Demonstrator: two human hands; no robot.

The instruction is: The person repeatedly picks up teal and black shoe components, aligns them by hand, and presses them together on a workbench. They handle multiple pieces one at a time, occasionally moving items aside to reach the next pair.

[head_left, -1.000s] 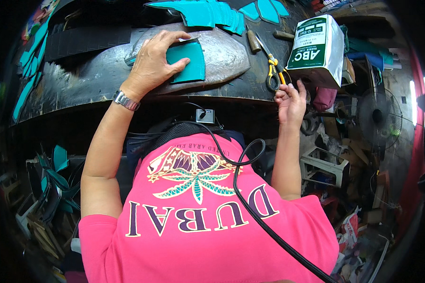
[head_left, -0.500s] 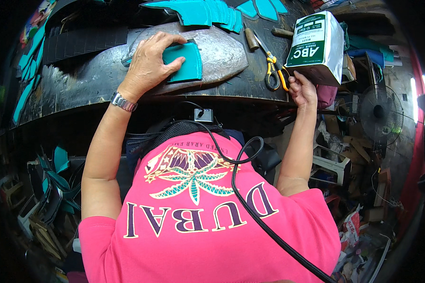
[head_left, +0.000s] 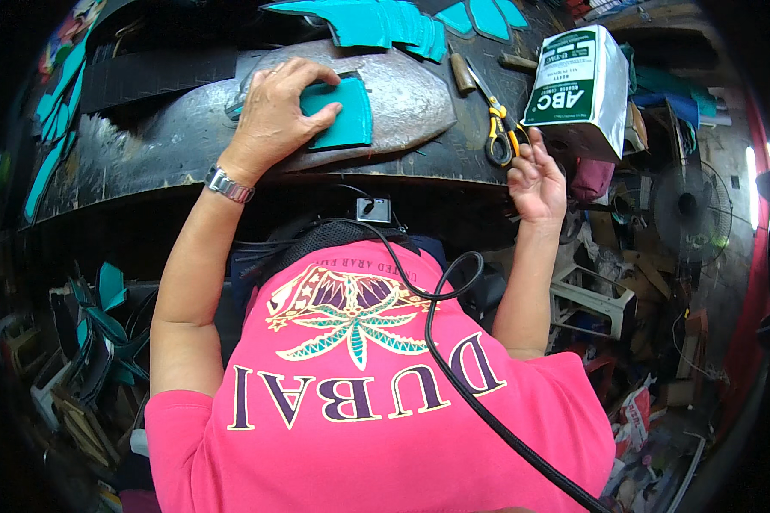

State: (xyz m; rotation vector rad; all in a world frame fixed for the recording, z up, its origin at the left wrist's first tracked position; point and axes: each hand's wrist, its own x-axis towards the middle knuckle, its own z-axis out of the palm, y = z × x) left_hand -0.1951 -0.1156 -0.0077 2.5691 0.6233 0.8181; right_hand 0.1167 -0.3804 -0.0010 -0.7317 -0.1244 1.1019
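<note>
My left hand (head_left: 274,111) lies on a teal leather piece (head_left: 342,115) and holds it down on a grey oval stone slab (head_left: 402,90) on the dark workbench (head_left: 145,162). A metal watch is on that wrist. My right hand (head_left: 535,175) is raised at the bench's front edge, palm up and fingers apart. Its fingertips are at the yellow handles of a pair of scissors (head_left: 496,128) that lies on the bench, blades pointing away. Nothing is in that hand.
A green-and-white tin box (head_left: 577,85) stands right of the scissors. Several teal cut pieces (head_left: 385,21) lie fanned at the bench's back, two wooden-handled tools (head_left: 462,73) beside them. A black cable (head_left: 453,376) runs over my pink shirt. A fan (head_left: 689,205) and clutter fill the floor right.
My right hand has risen from below the bench edge to the scissors' handles. My left hand stays on the teal piece, shifted slightly.
</note>
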